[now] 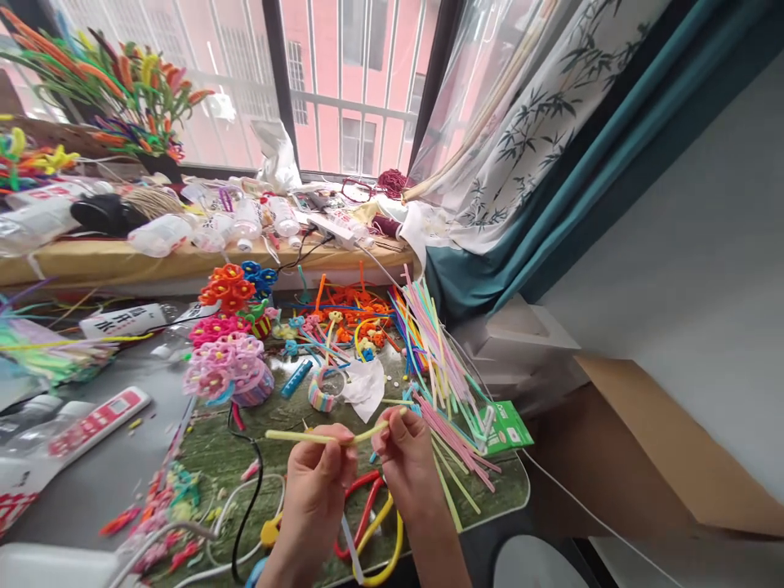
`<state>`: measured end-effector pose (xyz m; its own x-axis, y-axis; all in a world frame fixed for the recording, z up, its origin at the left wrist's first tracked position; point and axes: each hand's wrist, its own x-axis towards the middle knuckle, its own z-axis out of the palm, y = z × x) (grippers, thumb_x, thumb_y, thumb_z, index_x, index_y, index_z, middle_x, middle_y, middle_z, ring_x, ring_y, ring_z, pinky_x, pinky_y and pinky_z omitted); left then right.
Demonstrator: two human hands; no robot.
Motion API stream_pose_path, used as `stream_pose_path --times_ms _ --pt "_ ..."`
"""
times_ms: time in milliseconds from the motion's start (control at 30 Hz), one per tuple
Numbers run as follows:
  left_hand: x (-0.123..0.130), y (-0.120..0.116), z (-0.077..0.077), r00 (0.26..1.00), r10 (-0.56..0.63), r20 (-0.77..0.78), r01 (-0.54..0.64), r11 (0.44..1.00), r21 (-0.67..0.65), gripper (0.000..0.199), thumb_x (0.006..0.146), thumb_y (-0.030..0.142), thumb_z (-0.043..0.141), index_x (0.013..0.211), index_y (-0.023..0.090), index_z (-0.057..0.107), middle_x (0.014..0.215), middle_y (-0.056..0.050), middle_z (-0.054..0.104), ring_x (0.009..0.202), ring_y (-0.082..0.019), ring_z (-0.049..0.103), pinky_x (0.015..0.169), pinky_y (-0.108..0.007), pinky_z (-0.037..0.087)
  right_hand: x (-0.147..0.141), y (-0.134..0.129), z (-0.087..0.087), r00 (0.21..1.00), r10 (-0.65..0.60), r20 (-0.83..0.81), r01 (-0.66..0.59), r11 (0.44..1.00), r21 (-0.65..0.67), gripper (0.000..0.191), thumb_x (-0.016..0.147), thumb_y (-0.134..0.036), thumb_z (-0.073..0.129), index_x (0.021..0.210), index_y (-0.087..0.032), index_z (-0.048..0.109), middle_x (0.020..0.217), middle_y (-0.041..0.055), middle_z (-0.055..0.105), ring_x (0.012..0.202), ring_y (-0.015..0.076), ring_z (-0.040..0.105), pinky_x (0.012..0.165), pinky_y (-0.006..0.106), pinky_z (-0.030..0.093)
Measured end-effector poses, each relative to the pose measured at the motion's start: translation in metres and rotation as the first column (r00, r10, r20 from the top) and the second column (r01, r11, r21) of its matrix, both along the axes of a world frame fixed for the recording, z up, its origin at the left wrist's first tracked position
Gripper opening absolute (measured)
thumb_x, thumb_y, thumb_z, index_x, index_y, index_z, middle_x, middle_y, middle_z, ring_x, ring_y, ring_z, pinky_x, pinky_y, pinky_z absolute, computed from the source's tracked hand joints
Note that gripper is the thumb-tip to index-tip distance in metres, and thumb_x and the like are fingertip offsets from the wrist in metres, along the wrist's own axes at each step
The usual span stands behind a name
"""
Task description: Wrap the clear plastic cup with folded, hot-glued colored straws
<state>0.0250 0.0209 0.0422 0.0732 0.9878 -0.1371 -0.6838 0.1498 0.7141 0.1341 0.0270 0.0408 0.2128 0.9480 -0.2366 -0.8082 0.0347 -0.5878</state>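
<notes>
Between my two hands runs a pale yellow pipe cleaner [300, 437], bent near its right end. My left hand [322, 469] pinches it about midway, with the longer straight end sticking out to the left. Around the bent end the fingers of my right hand [404, 449] are closed. Just under my wrists lie scissors or pliers with red and yellow handles [367, 498], partly hidden by my forearms. Beyond my fingers are a white tissue [364, 388] and a pastel striped ring [320, 390]. More pastel pipe cleaners [434, 359] fan out to the right.
Pipe-cleaner flower bunches [226, 359] stand at the left by a blue strip [297, 379]. A green packet [507, 426] lies at the right edge of the table. Cables [254, 465] cross the left side. Plastic bottles [162, 234] crowd the windowsill. A cardboard box [661, 441] stands right.
</notes>
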Motion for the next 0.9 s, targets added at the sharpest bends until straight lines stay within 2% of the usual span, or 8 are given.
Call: stream_pose_path --times_ms 233,400,567,733,900 --pt "-0.017 0.004 0.012 0.995 0.021 0.101 -0.024 0.999 0.031 0.033 0.064 0.048 0.084 0.063 0.020 0.067 0.048 0.008 0.045 0.044 -0.004 0.034 0.048 -0.017 0.033 -0.022 0.016 0.019 0.994 0.088 0.059 -0.091 0.995 0.047 0.032 0.054 -0.039 0.093 0.060 -0.016 0.071 0.056 -0.0022 0.064 0.044 0.0057 0.052 0.044 0.017 0.043" --pt "-0.024 0.002 0.012 0.988 -0.145 -0.057 0.149 0.986 0.070 0.050 0.068 0.059 0.076 0.051 0.017 0.056 0.046 0.004 0.045 0.051 -0.010 0.041 0.053 -0.022 0.033 -0.029 0.021 0.026 0.973 0.160 0.169 -0.174 0.982 0.075 0.034 0.053 -0.044 0.091 0.057 -0.016 0.072 0.051 -0.0024 0.060 0.040 0.0044 0.044 0.041 0.017 0.036" --pt "-0.030 -0.005 0.011 0.950 -0.257 -0.176 0.261 0.965 0.000 0.048 0.074 0.052 0.074 0.052 0.016 0.053 0.050 0.001 0.054 0.047 -0.009 0.039 0.051 -0.024 0.028 -0.027 0.020 0.025 0.934 0.219 0.283 -0.261 0.958 0.119 0.032 0.058 -0.044 0.089 0.058 -0.016 0.074 0.046 -0.0025 0.057 0.040 0.0050 0.043 0.044 0.019 0.037" --pt "-0.028 -0.009 0.014 0.949 -0.224 -0.222 0.225 0.974 -0.022 0.051 0.075 0.054 0.072 0.051 0.016 0.048 0.046 0.003 0.048 0.047 -0.008 0.034 0.053 -0.023 0.026 -0.020 0.019 0.023 0.883 0.289 0.370 -0.355 0.927 0.123 0.034 0.060 -0.048 0.087 0.063 -0.015 0.076 0.048 -0.0008 0.059 0.040 0.0060 0.044 0.041 0.019 0.037" --pt "-0.027 -0.011 0.015 0.946 -0.159 -0.281 0.151 0.987 -0.049 0.052 0.075 0.056 0.071 0.052 0.016 0.047 0.047 0.005 0.041 0.048 -0.007 0.030 0.050 -0.022 0.023 -0.010 0.017 0.026 0.821 0.355 0.447 -0.438 0.894 0.095 0.029 0.065 -0.043 0.085 0.070 -0.015 0.079 0.049 0.0004 0.062 0.039 0.0076 0.048 0.040 0.019 0.041"
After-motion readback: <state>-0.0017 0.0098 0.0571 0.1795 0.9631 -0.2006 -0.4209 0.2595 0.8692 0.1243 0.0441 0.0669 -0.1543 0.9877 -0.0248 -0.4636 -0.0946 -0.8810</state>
